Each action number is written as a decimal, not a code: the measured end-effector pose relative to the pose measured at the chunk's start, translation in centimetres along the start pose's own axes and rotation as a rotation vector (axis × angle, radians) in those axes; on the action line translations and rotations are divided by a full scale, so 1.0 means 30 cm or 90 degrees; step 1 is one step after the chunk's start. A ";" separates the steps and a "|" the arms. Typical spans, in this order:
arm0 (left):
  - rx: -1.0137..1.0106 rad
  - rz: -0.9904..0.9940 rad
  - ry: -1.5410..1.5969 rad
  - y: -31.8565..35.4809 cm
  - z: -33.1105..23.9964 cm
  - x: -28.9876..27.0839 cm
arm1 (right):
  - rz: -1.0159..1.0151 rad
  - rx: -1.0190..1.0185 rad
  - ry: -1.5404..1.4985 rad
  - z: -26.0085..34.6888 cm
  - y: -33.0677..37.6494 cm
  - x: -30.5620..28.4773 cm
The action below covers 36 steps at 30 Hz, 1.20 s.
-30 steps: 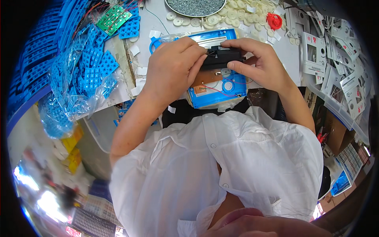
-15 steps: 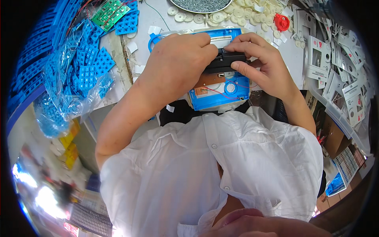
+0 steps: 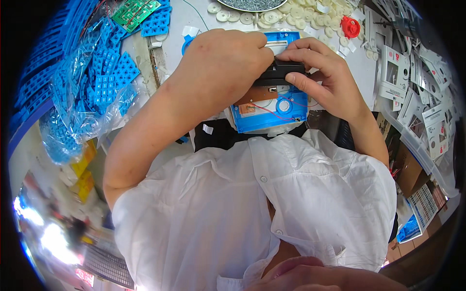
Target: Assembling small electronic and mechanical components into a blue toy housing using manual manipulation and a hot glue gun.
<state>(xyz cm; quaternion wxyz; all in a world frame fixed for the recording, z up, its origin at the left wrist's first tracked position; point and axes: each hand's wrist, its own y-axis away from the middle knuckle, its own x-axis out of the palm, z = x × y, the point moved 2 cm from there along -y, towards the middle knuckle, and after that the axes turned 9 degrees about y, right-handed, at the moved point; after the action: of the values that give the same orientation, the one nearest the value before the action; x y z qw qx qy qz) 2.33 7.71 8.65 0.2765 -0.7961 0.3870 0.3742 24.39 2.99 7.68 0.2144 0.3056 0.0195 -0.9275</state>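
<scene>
Bags of blue keypad parts sit at the left edge of the bench, within reach. Left hand is curled over the blue casing, prob. to steady it. Right hand pinches a black part onto the casing, fingers closed tight. White panels stacked far right.

A blue plastic casing lies flat and open, its inside facing up near the table's front edge. Inside show a brown circuit board, thin red wires and a round blue ring. A small black block sits across its middle. A white strip lies at its far end.
</scene>
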 end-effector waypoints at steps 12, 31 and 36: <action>-0.034 -0.055 0.049 0.038 0.014 0.016 | -0.001 -0.018 0.028 0.008 -0.009 0.004; 0.033 -0.012 -0.006 0.002 -0.005 -0.006 | 0.078 -0.082 0.150 0.034 -0.025 -0.006; -0.007 0.021 -0.028 -0.004 -0.006 -0.008 | 0.079 -0.102 0.164 0.032 -0.030 -0.006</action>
<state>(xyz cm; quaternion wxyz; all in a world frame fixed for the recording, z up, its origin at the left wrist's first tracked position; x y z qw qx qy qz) 2.38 7.74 8.96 0.2743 -0.7830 0.3916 0.3980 23.61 3.72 8.48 0.2909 0.4046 0.1021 -0.8610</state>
